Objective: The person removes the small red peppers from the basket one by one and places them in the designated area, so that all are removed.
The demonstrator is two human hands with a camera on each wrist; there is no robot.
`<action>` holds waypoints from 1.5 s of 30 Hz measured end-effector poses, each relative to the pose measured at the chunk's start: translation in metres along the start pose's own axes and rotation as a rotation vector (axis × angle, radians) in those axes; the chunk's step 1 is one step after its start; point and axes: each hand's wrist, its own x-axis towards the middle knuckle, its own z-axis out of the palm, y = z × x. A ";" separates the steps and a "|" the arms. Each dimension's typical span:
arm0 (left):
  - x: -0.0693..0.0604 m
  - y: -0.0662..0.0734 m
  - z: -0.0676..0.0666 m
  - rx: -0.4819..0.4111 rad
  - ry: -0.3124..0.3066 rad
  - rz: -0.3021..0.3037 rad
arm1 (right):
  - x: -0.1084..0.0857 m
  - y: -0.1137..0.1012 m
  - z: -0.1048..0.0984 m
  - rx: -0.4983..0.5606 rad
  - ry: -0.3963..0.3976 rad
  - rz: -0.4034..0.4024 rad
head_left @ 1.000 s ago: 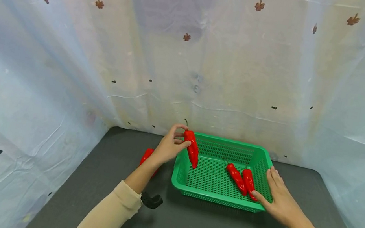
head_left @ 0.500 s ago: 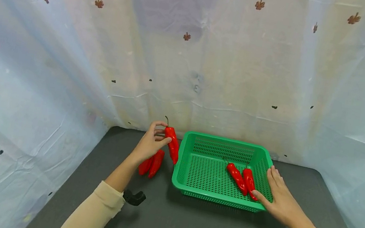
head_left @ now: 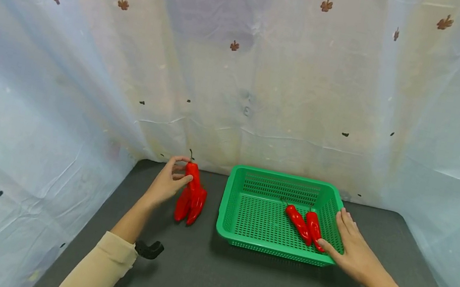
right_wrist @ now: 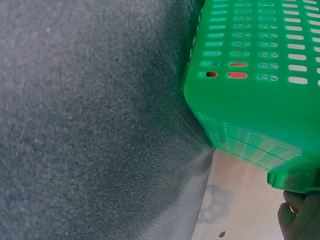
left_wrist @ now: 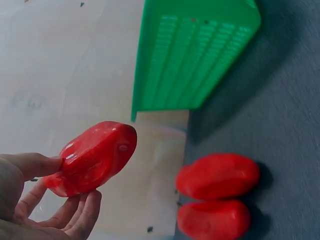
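1. Step in hand, as I judge it: moving red chili peppers between the green basket [head_left: 288, 177] and the dark tabletop [head_left: 234, 285], with 1 being placed on the table side. The held pepper [head_left: 194, 184] is at about 9 to 10 o'clock from the basket's centre. 2 more, the left table pepper [head_left: 181, 207] and the right table pepper [head_left: 198, 207], lie side by side at 9 o'clock. Another 2, the inner basket pepper [head_left: 297, 223] and the outer basket pepper [head_left: 313, 231], lie inside it towards 3 to 4 o'clock.

2. Next move, likely: a lowering that keeps the held pepper clear of the table pair, then a gentle release. The left wrist view shows it apart from them; the head view only overlaps them. A hasty drop could roll the pair.

3. Left hand [head_left: 167, 183]: clamped on the held pepper, thumb against fingers near its upper part, stem towards 12 o'clock. The forearm slants in from 7 o'clock.

4. Right hand [head_left: 353, 248]: fingers straight and clamped on nothing, lying along the basket's 3 o'clock rim, thumb reaching inward beside the outer basket pepper; I cannot tell whether they touch. It probably steadies the basket.
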 end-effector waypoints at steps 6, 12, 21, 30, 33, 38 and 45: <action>0.001 -0.015 -0.018 0.054 0.007 -0.032 | 0.000 0.000 0.000 0.002 -0.004 0.002; 0.002 -0.029 -0.030 0.125 -0.003 -0.039 | 0.000 -0.001 -0.001 0.002 -0.006 -0.001; 0.006 -0.046 -0.036 0.188 -0.002 -0.086 | 0.000 0.000 -0.001 0.002 -0.002 -0.002; 0.011 -0.066 -0.039 0.241 -0.004 -0.117 | -0.001 -0.004 -0.003 0.004 -0.005 0.007; 0.012 -0.071 -0.039 0.260 -0.006 -0.128 | -0.001 -0.004 -0.002 0.009 -0.009 0.013; 0.014 -0.081 -0.040 0.287 -0.020 -0.162 | -0.001 -0.004 -0.001 0.014 -0.010 0.011; 0.019 -0.088 -0.039 0.322 -0.046 -0.164 | 0.000 -0.002 0.000 0.010 -0.006 0.011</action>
